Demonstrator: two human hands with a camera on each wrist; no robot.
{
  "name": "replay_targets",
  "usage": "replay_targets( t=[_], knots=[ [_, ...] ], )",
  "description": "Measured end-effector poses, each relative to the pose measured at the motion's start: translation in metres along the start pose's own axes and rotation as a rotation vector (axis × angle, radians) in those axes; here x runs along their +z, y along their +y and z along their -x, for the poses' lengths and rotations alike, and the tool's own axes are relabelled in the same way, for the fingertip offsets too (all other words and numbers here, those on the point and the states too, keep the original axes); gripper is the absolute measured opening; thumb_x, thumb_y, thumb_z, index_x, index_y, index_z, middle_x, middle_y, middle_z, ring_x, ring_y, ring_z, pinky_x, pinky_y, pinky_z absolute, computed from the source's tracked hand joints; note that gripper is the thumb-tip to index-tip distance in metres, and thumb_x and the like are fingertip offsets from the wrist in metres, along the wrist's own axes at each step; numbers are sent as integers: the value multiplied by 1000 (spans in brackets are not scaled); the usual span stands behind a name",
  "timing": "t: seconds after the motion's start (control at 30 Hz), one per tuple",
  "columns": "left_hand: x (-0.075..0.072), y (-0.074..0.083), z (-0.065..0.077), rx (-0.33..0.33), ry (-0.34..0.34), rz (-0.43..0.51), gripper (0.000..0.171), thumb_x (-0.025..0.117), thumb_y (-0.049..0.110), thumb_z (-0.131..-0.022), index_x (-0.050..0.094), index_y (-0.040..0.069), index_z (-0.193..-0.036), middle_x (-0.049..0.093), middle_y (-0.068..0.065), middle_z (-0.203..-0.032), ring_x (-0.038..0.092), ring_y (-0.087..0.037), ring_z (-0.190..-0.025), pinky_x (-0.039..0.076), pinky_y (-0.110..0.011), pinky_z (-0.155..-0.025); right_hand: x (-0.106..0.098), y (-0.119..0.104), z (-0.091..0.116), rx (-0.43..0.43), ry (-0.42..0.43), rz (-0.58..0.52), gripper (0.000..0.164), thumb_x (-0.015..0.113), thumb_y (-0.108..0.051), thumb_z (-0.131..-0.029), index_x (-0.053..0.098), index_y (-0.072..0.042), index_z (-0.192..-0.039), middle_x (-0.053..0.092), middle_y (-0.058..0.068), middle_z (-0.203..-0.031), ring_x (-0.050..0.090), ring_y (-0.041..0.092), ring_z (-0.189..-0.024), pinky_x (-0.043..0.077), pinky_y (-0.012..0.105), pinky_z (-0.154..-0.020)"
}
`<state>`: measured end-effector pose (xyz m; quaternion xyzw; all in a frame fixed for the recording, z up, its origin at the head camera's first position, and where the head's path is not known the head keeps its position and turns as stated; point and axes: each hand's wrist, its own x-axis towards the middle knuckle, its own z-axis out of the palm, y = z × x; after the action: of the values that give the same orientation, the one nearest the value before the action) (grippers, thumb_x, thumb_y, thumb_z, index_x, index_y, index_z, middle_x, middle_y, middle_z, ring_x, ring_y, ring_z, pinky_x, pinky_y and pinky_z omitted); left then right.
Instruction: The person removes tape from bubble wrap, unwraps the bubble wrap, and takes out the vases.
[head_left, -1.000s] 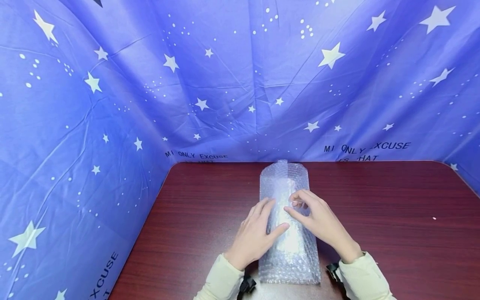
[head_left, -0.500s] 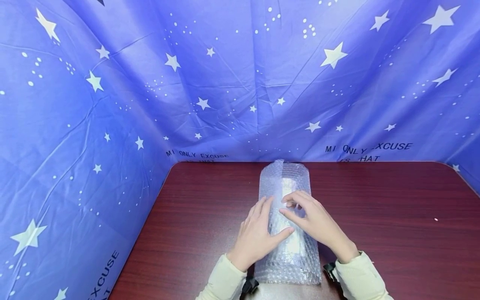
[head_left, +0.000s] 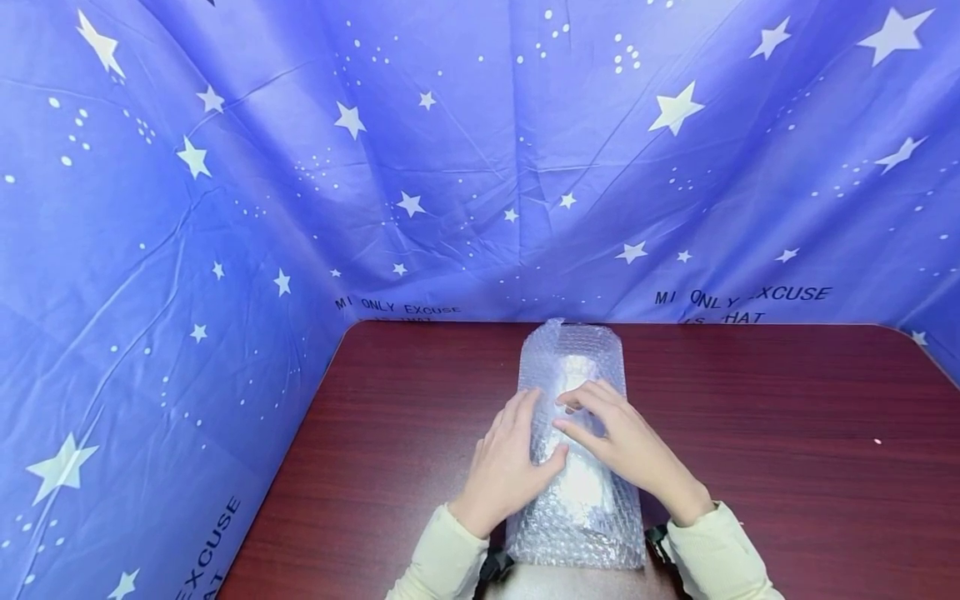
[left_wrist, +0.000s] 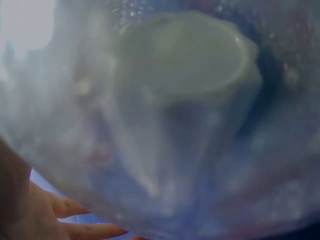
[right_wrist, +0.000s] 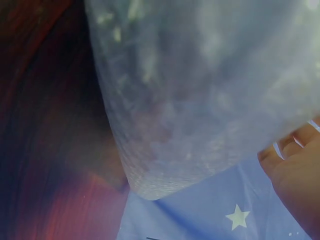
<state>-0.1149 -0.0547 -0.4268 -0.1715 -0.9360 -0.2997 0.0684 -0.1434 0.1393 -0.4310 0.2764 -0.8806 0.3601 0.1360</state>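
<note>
A roll of clear bubble wrap [head_left: 577, 542] lies lengthwise on the table, wrapped round a pale object [head_left: 585, 483]. In the left wrist view that pale object [left_wrist: 185, 60] shows blurred through the plastic, with a round, flat end and a tapering body. My left hand [head_left: 506, 471] rests along the wrap's left side, fingers extended and thumb across the top. From the right, my right hand [head_left: 626, 433] touches the top with bent fingers, its thumb and fingertips apart. The right wrist view shows these fingers [right_wrist: 292, 145] against the far side of the wrap.
The dark red wooden table [head_left: 765, 433] spreads out on both sides. A blue curtain with white stars [head_left: 480, 150] hangs behind it and along the left. One tiny pale speck [head_left: 877, 442] lies on the right of the table.
The right hand has shifted slightly left across the wrap. The overlapping strip at the wrap's far end has also moved a little left. The left hand stays nearly in place.
</note>
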Motion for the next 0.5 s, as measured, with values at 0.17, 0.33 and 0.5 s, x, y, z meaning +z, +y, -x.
replay_targets(
  t=[0.17, 0.33, 0.5],
  knots=[
    [-4, -3, 0, -5, 1, 11, 76, 62, 47, -91, 35, 13, -153, 43, -10, -153, 51, -31, -132, 51, -58, -93, 0, 0, 0, 9, -10, 21, 21, 68, -28, -95, 68, -16, -113, 64, -8, -105, 49, 9, -96, 48, 32, -82],
    [-8, -5, 0, -14, -11, 23, 75, 59, 47, -92, 33, 12, -154, 41, -9, -155, 49, -32, -134, 50, -60, -96, 1, 0, 1, 6, -23, 41, 26, 68, -30, -95, 68, -13, -115, 63, -6, -107, 49, 10, -99, 49, 34, -83],
    [-12, -8, 0, -11, -12, 25, 73, 56, 47, -94, 33, 12, -154, 42, -8, -155, 49, -31, -134, 50, -59, -95, 3, 2, 1, -12, -43, 46, 30, 71, -32, -92, 68, -13, -116, 62, -1, -122, 51, 14, -117, 47, 43, -100]
  ],
)
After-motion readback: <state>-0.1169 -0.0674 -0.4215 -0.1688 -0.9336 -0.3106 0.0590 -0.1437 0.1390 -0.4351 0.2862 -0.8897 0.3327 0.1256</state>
